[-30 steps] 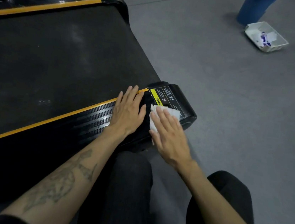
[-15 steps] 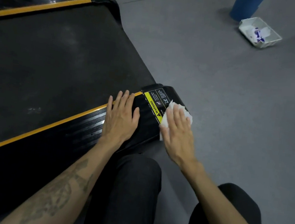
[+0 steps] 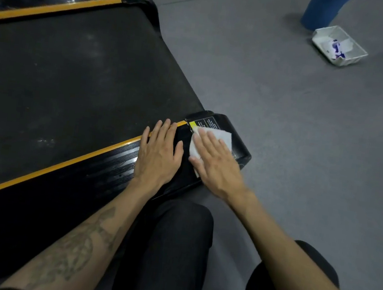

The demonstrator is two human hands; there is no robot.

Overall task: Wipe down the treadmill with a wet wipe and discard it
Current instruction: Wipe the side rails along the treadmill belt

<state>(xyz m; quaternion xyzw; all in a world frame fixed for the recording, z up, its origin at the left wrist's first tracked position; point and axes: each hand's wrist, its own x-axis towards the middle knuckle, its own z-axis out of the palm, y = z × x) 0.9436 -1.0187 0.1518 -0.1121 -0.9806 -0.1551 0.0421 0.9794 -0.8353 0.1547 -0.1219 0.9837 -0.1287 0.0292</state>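
Observation:
The black treadmill (image 3: 73,77) fills the left half of the view, its belt bordered by yellow stripes and ribbed side rails. On the near rail's end cap lies a white wet wipe (image 3: 221,137), partly over the warning label. My right hand (image 3: 217,165) presses flat on the wipe with straight fingers. My left hand (image 3: 158,154) rests flat on the ribbed rail just left of it, fingers spread, holding nothing.
A white tray (image 3: 321,44) with wipe packaging sits on the grey floor at the far right, beside a blue object (image 3: 320,9). My knees in dark trousers (image 3: 172,251) are right under my arms, against the treadmill's side.
My right hand slid the wipe across the end cap, out toward the corner and back over the warning label. My left hand stayed planted on the rail.

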